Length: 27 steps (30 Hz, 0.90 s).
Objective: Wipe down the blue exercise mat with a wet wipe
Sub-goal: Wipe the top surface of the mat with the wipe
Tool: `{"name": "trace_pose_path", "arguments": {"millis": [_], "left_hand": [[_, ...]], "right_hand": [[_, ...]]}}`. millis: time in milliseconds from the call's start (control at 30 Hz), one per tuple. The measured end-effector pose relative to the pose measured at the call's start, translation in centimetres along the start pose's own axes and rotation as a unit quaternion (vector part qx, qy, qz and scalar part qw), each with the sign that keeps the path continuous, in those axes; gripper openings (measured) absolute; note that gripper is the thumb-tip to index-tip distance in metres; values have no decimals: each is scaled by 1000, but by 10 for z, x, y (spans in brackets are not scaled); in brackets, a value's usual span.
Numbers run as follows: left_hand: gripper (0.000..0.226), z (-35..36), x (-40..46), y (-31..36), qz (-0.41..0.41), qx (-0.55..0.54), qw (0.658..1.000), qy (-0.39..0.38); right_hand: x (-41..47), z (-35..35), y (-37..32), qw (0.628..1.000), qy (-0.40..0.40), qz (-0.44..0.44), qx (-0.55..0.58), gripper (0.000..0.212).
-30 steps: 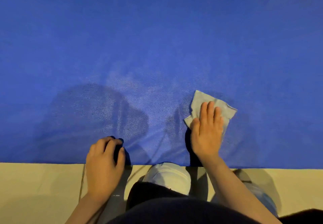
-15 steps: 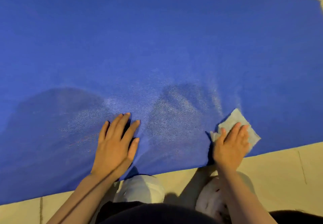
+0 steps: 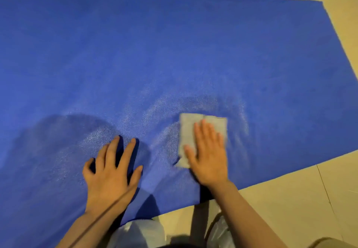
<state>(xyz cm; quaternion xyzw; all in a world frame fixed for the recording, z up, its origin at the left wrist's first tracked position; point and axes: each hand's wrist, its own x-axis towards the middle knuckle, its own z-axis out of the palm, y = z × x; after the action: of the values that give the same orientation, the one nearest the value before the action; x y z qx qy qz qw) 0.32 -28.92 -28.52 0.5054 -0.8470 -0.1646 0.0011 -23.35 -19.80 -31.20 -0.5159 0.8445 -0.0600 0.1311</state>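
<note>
The blue exercise mat point(image 3: 174, 54) lies flat on a pale tiled floor point(image 3: 310, 209), its right end and near edge both in view. The right hand point(image 3: 208, 156) presses the folded wet wipe point(image 3: 187, 131) flat against the mat near that edge, its fingers point(image 3: 205, 131) straight and laid over the wipe rather than curled round it; the wipe's left and far edges show past the hand. The left hand point(image 3: 111, 174) rests open on the mat just beside it, fingers spread and holding nothing, apparently bracing the mat. A pale, shiny sheen fans out around the wipe and between the two hands, which looks like freshly dampened surface, while the far half of the mat looks uniformly matte and is probably not yet wiped. To do this stroke well, the palm should keep even downward pressure so the whole wipe stays in contact and does not bunch or roll at its loose left corner. Strokes should overlap the damp band, work outward toward the right end and the far edge, and the bracing hand should hold the mat from creeping on the smooth tiles.
</note>
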Motion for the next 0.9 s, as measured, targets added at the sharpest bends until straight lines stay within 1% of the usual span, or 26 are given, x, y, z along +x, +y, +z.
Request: {"name": "trace_pose_path", "arguments": {"millis": [33, 67, 133, 167, 233, 267, 300, 333, 400, 433, 467, 500, 533, 567, 600, 633, 667, 733, 833, 900], "left_hand": [[65, 0, 1, -1, 9, 11, 1000, -5], [66, 0, 1, -2, 19, 22, 1000, -12], [67, 1, 0, -2, 29, 41, 999, -19], [67, 1, 0, -2, 29, 44, 998, -22], [66, 0, 1, 2, 21, 49, 998, -29], [66, -1, 2, 4, 17, 51, 998, -32], [66, -2, 3, 6, 15, 51, 998, -34], [66, -2, 5, 7, 13, 48, 998, -34], [67, -1, 3, 7, 17, 49, 998, -35], [66, 0, 3, 5, 25, 49, 998, -30], [64, 1, 2, 3, 33, 49, 998, -20], [64, 3, 1, -1, 41, 54, 998, -9], [64, 4, 1, -4, 46, 61, 997, 0], [63, 3, 1, -5, 46, 67, 997, 5], [61, 1, 3, -5, 42, 71, 997, 9], [59, -2, 6, -3, 35, 69, 997, 14], [58, -4, 10, -1, 27, 64, 997, 20], [59, -9, 24, 7, 14, 47, 998, 41], [60, -9, 61, 16, 3, 26, 997, 74], [60, -6, 91, 20, -4, 13, 997, 80]], "right_hand": [[9, -9, 22, 998, 8, 62, -1, 71], [16, -18, 43, 994, 4, 105, -6, 74], [25, -30, 75, 990, -3, 142, -16, 79], [30, -34, 82, 986, 5, 166, -14, 81], [45, -34, 76, 967, 37, 253, 3, 82], [54, -30, 63, 958, 47, 282, 8, 80], [61, -25, 44, 961, 50, 271, 8, 78], [68, -20, 21, 975, 46, 216, 7, 75], [72, -5, -36, 999, 38, 36, 2, 66], [72, 3, -63, 998, 22, -54, 6, 63], [70, 8, -87, 991, -11, -132, 13, 63], [70, 9, -104, 980, -47, -194, 18, 64], [74, 7, -109, 968, -76, -237, 23, 65], [80, 5, -104, 963, -81, -256, 23, 65], [88, 3, -92, 966, -63, -250, 20, 65], [96, 0, -72, 976, -35, -215, 18, 66], [105, -7, -49, 987, -18, -158, 18, 70], [121, -21, 5, 999, -15, -40, -1, 78], [128, -45, 75, 994, 19, 105, -4, 77], [127, -56, 97, 981, 48, 189, 4, 80]]}}
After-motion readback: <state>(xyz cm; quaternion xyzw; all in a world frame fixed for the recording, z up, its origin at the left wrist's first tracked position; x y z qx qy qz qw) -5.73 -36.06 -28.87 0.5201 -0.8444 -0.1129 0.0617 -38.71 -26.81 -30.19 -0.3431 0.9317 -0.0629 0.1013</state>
